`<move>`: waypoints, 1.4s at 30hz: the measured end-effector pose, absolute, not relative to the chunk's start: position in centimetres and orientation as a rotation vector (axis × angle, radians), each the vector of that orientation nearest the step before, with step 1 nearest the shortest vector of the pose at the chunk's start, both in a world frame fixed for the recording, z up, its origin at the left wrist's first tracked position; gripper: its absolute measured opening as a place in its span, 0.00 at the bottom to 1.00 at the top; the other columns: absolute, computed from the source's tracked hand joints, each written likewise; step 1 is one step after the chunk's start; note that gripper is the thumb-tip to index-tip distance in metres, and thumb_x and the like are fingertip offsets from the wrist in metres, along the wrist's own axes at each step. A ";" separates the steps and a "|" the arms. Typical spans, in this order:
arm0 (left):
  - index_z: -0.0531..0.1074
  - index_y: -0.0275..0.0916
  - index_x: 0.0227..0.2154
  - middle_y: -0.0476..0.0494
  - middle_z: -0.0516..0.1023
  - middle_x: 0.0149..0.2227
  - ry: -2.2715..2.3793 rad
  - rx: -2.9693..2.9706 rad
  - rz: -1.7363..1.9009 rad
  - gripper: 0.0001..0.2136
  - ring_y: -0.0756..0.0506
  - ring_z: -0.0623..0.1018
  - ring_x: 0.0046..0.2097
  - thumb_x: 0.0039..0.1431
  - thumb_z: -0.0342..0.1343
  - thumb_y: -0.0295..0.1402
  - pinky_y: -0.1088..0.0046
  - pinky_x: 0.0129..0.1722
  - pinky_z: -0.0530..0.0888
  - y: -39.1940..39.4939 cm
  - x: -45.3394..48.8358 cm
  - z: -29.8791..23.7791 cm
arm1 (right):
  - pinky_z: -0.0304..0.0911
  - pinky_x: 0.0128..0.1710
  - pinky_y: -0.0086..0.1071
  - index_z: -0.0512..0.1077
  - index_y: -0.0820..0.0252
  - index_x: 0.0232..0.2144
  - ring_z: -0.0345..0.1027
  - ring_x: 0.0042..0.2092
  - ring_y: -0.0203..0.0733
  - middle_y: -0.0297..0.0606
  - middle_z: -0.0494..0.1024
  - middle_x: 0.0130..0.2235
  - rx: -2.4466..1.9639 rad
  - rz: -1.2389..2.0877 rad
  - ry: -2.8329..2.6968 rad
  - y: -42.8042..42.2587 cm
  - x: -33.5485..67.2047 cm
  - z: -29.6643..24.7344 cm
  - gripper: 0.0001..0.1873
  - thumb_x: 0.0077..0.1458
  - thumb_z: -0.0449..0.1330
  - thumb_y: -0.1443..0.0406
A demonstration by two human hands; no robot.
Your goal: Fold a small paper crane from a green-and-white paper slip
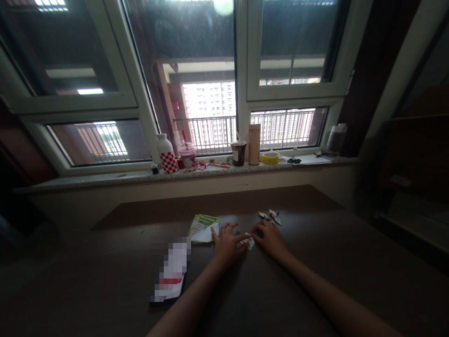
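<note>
A small folded paper (250,243), white with green and yellow print, lies on the brown table between my two hands. My left hand (227,242) holds its left side with the thumb and index finger, while the other fingers spread out over the table. At its right edge, my right hand (270,238) grips it with curled fingers, which partly hide it. Just beyond my right hand are folded paper pieces (274,217) with pointed ends. Left of my left hand lie green-and-white printed paper sheets (203,228), partly under its fingertips.
A phone-like flat object (173,271), its surface blurred out, lies on the table (115,262) at left. Along the windowsill (210,173) stand a checkered bottle (168,157), a pink cup (188,157), a dark drink cup (238,153), a tan flask (254,144), yellow tape (270,158) and scissors (293,160).
</note>
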State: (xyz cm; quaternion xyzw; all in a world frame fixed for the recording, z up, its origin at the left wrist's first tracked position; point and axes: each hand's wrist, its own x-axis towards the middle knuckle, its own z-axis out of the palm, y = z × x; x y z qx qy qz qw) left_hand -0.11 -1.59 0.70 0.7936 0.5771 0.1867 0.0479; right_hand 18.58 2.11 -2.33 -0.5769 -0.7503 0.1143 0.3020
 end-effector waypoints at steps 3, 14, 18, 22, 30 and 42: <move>0.76 0.67 0.46 0.51 0.64 0.64 1.759 2.451 0.523 0.12 0.32 0.57 0.66 0.60 0.57 0.46 0.27 0.61 0.37 -1.6 -0.1 0.7 | 0.57 0.53 0.40 0.77 0.54 0.34 0.65 0.51 0.46 0.38 0.74 0.42 -1.529 0.307 -1.976 2.2 18.6 -2.4 0.07 0.57 0.60 0.60; 0.76 0.66 0.46 0.51 0.63 0.64 1.833 2.433 0.495 0.13 0.32 0.58 0.66 0.57 0.59 0.48 0.27 0.60 0.37 -1.5 -0.2 1.3 | 0.58 0.52 0.39 0.77 0.54 0.35 0.65 0.51 0.46 0.38 0.74 0.43 -1.541 0.280 -1.999 2.1 18.6 -2.2 0.06 0.57 0.61 0.60; 0.78 0.65 0.43 0.53 0.63 0.65 1.830 2.449 0.531 0.11 0.32 0.58 0.65 0.56 0.61 0.47 0.27 0.61 0.36 -1.5 -0.2 1.3 | 0.58 0.52 0.40 0.77 0.54 0.35 0.65 0.50 0.47 0.39 0.74 0.43 -1.539 0.260 -2.009 2.2 18.5 -2.4 0.06 0.57 0.61 0.60; 0.79 0.64 0.42 0.53 0.64 0.64 1.821 2.460 0.575 0.10 0.33 0.59 0.65 0.55 0.61 0.46 0.28 0.61 0.34 -1.5 -0.1 1.0 | 0.58 0.52 0.40 0.77 0.53 0.35 0.65 0.50 0.47 0.39 0.74 0.43 -1.533 0.256 -2.013 2.3 18.6 -2.5 0.06 0.58 0.60 0.60; 0.78 0.65 0.42 0.52 0.65 0.63 1.818 2.386 0.603 0.11 0.35 0.60 0.65 0.56 0.61 0.47 0.27 0.60 0.35 -1.4 -0.2 0.7 | 0.58 0.53 0.41 0.77 0.53 0.36 0.64 0.51 0.47 0.39 0.74 0.43 -1.480 0.294 -2.017 2.0 18.8 -2.4 0.07 0.57 0.61 0.60; 0.76 0.70 0.44 0.54 0.63 0.65 1.841 2.369 0.498 0.11 0.32 0.57 0.66 0.59 0.56 0.50 0.24 0.58 0.36 -1.2 -0.6 0.7 | 0.57 0.55 0.41 0.77 0.53 0.39 0.63 0.53 0.49 0.40 0.73 0.47 -1.465 0.347 -2.076 1.7 19.1 -2.4 0.12 0.53 0.64 0.57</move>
